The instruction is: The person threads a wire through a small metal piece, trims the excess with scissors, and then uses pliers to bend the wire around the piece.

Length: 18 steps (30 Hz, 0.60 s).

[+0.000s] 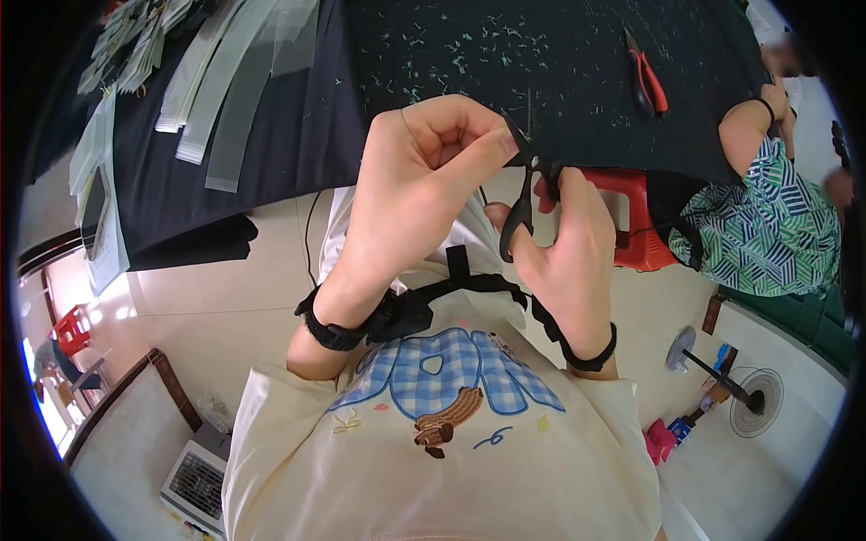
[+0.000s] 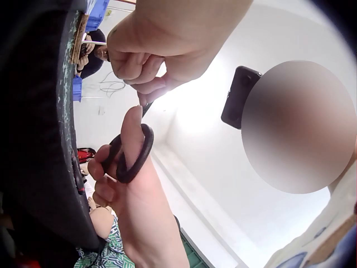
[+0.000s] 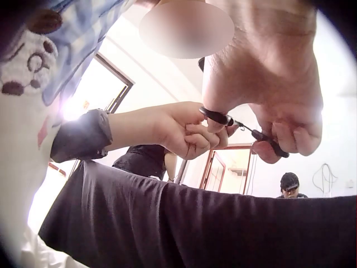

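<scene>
Black-handled scissors (image 1: 516, 216) are held in the right hand (image 1: 573, 261), its thumb through one loop and fingers at the other. Their blades point up beside the fingertips of the left hand (image 1: 424, 180), whose thumb and index finger pinch together with the other fingers curled. Whatever lies between those fingertips is too small to tell. In the left wrist view, the thumb of the right hand (image 2: 145, 206) passes through a scissor loop (image 2: 146, 159), just below the left hand (image 2: 167, 44). The right wrist view shows the scissors (image 3: 256, 134) between both hands.
A black-covered table (image 1: 451, 27) carries scattered green clippings (image 1: 492, 50) and red-and-black pliers (image 1: 646, 83). Clear plastic strips (image 1: 239, 117) lie at its left. A red stool (image 1: 636, 212) stands at the right, near a seated person in a patterned green garment (image 1: 762, 225).
</scene>
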Each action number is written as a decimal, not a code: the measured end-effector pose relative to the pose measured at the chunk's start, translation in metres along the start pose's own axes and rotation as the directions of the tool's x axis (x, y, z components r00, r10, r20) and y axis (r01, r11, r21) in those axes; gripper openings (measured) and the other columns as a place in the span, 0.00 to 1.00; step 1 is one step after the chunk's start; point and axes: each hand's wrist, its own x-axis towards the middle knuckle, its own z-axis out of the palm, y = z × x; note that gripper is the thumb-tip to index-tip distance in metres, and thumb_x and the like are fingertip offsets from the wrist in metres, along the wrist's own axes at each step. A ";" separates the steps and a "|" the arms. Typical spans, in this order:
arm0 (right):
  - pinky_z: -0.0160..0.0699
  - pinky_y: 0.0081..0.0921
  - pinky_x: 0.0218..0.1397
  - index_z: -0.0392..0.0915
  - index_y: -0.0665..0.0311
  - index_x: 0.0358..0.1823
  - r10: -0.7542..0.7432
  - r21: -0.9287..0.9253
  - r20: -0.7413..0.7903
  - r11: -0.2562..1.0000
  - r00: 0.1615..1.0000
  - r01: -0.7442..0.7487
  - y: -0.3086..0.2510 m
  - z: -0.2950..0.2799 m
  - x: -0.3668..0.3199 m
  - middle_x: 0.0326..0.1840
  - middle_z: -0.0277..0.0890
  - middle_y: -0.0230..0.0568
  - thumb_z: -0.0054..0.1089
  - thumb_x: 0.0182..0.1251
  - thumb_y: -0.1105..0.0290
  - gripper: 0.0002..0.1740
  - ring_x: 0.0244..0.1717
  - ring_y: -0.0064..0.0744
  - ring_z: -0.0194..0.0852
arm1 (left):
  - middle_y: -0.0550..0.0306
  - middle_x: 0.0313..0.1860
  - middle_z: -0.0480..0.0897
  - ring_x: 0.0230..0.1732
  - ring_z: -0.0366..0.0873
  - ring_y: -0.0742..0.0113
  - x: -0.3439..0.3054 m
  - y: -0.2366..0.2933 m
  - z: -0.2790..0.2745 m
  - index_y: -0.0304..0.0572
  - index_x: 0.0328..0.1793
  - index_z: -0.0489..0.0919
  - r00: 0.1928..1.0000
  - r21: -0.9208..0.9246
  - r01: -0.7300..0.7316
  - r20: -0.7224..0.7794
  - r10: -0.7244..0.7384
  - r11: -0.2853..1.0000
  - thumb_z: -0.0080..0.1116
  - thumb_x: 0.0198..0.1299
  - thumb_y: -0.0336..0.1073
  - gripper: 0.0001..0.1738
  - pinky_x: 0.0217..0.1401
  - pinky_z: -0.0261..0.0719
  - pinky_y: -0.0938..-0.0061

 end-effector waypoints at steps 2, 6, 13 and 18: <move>0.63 0.28 0.27 0.69 0.66 0.34 -0.005 -0.003 0.001 1.000 1.000 0.005 0.000 0.000 0.000 0.21 0.63 0.35 0.70 0.45 0.68 0.19 0.23 0.33 0.63 | 0.62 0.25 0.79 0.26 0.71 0.85 0.000 -0.001 -0.001 0.28 0.34 0.78 1.000 0.005 -0.007 0.007 0.007 1.000 0.56 0.57 0.26 0.05 0.26 0.68 0.88; 0.60 0.29 0.26 0.69 0.66 0.32 -0.016 0.026 0.009 1.000 1.000 0.015 -0.001 -0.002 0.001 0.20 0.62 0.36 0.69 0.44 0.69 0.18 0.22 0.33 0.61 | 0.63 0.25 0.78 0.26 0.70 0.86 0.000 -0.002 -0.001 0.29 0.34 0.78 0.999 0.054 -0.033 -0.002 0.033 0.998 0.56 0.56 0.26 0.05 0.26 0.68 0.89; 0.58 0.30 0.25 0.67 0.67 0.28 -0.028 0.049 0.023 0.998 0.999 0.027 0.000 -0.002 0.002 0.19 0.62 0.38 0.65 0.44 0.73 0.14 0.21 0.34 0.60 | 0.63 0.24 0.78 0.26 0.69 0.86 0.002 -0.005 0.000 0.29 0.34 0.78 0.998 0.093 -0.062 -0.016 0.064 0.994 0.56 0.56 0.26 0.05 0.27 0.67 0.89; 0.57 0.31 0.24 0.67 0.67 0.26 -0.044 0.057 0.029 0.998 0.999 0.042 0.002 -0.003 0.002 0.19 0.62 0.39 0.64 0.44 0.73 0.13 0.21 0.35 0.60 | 0.63 0.24 0.78 0.26 0.69 0.86 0.001 -0.005 0.000 0.29 0.34 0.78 0.997 0.096 -0.075 -0.015 0.077 0.993 0.56 0.56 0.26 0.05 0.27 0.68 0.89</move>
